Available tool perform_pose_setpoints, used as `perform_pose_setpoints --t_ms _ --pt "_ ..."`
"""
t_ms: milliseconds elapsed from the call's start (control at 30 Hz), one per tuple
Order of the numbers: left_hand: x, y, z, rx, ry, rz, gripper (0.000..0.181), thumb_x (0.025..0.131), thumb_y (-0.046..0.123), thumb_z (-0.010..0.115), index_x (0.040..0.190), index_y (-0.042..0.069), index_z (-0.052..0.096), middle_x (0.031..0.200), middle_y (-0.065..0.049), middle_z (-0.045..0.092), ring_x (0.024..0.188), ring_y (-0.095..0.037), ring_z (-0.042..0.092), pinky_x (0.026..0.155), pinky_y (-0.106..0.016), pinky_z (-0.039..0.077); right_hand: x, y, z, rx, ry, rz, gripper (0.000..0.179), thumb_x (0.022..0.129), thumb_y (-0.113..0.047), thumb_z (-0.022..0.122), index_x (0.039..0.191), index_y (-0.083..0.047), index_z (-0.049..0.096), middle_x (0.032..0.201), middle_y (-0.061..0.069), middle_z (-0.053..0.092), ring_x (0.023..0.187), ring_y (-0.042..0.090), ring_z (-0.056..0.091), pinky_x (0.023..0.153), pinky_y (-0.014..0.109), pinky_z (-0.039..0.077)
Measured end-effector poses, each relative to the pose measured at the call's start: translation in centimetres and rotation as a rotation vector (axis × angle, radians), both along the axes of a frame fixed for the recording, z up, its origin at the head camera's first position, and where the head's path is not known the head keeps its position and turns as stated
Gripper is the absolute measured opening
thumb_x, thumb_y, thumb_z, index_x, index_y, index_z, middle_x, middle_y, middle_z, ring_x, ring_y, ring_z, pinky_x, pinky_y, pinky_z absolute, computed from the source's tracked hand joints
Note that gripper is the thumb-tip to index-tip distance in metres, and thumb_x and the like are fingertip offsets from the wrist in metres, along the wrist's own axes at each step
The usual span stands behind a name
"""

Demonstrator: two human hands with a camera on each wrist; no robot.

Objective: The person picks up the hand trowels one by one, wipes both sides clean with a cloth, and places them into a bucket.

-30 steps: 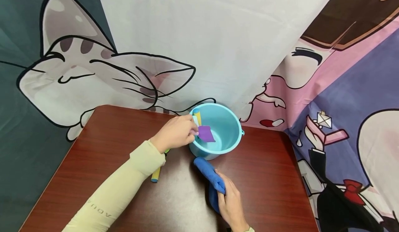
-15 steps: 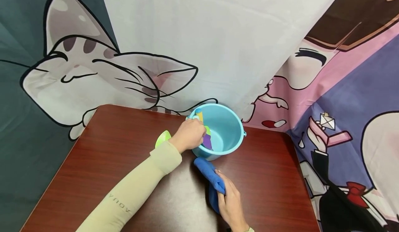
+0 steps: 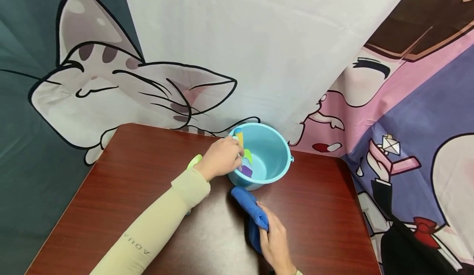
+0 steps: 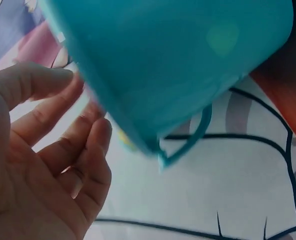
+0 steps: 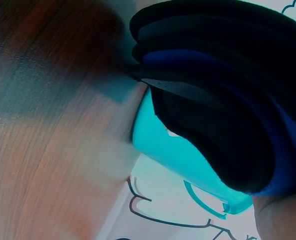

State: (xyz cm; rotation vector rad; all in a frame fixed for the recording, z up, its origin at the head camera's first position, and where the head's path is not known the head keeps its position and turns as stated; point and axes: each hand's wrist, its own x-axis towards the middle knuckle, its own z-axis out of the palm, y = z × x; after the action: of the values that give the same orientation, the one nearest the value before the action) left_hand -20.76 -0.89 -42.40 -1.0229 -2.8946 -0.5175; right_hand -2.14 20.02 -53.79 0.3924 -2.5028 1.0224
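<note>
My left hand [image 3: 221,156] is over the near-left rim of a light blue bucket [image 3: 272,155]. Thumb and fingers pinch the lilac handle of a small purple toy shovel [image 3: 246,171], whose flat purple end hangs inside the bucket. In the left wrist view the fingertips [image 4: 70,75] meet at the rim, and the bucket wall hides most of the shovel. My right hand [image 3: 275,240] grips a folded blue cloth [image 3: 249,207] in front of the bucket. Dark folds of the cloth [image 5: 213,100] fill much of the right wrist view.
Inside the bucket stand a yellow handle with a blue end [image 3: 239,136] and a lime-green piece [image 3: 247,155]. Another lime-green toy [image 3: 194,160] lies partly hidden behind the left wrist. A printed cloth backdrop [image 3: 274,53] hangs behind the brown table [image 3: 148,172].
The purple shovel has moved lower into the bucket with my left hand, which went right, then slightly back left. The right hand and the blue cloth have stayed nearly still.
</note>
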Motion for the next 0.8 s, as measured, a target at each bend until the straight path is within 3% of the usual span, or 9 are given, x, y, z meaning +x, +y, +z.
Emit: perform_pose_setpoints --t_ms 200,367,500,800 --pt "0.6 -3.8 1.3 0.152 -0.012 0.041 0.021 0.095 0.019 0.062 0.108 0.012 0.077 0.111 -0.001 0.069 0.107 -0.02 0.056 0.088 -0.038 0.05 0.0 0.2 0.0 -0.008 0.014 -0.004 0.044 0.093 0.004 0.063 0.136 -0.007 0.061 0.13 0.009 0.066 0.116 0.028 0.064 0.105 0.013 0.034" --pt "1.6 -6.8 1.3 0.206 -0.047 0.128 0.023 0.095 0.018 0.062 0.112 0.011 0.075 0.116 -0.004 0.068 0.113 -0.024 0.058 0.093 -0.043 0.05 0.1 0.5 0.2 -0.017 0.017 -0.014 0.044 0.092 0.005 0.064 0.134 -0.006 0.062 0.128 0.009 0.067 0.116 0.026 0.064 0.104 0.012 0.035" --pt "2.6 -8.5 -0.3 0.247 -0.104 0.206 0.022 0.095 0.017 0.062 0.112 0.009 0.074 0.115 -0.005 0.069 0.111 -0.027 0.061 0.092 -0.046 0.05 0.2 0.6 0.4 -0.017 0.014 -0.027 0.042 0.092 0.004 0.064 0.134 -0.006 0.063 0.127 0.009 0.067 0.116 0.023 0.064 0.103 0.012 0.036" --pt "5.3 -10.6 -6.0 0.314 -0.239 0.38 0.021 0.093 0.012 0.067 0.111 0.006 0.075 0.108 -0.008 0.07 0.09 -0.023 0.067 0.072 -0.037 0.053 0.1 0.6 0.5 -0.029 0.003 -0.037 0.047 0.093 0.004 0.063 0.137 -0.012 0.061 0.128 0.009 0.067 0.116 0.025 0.064 0.103 0.012 0.035"
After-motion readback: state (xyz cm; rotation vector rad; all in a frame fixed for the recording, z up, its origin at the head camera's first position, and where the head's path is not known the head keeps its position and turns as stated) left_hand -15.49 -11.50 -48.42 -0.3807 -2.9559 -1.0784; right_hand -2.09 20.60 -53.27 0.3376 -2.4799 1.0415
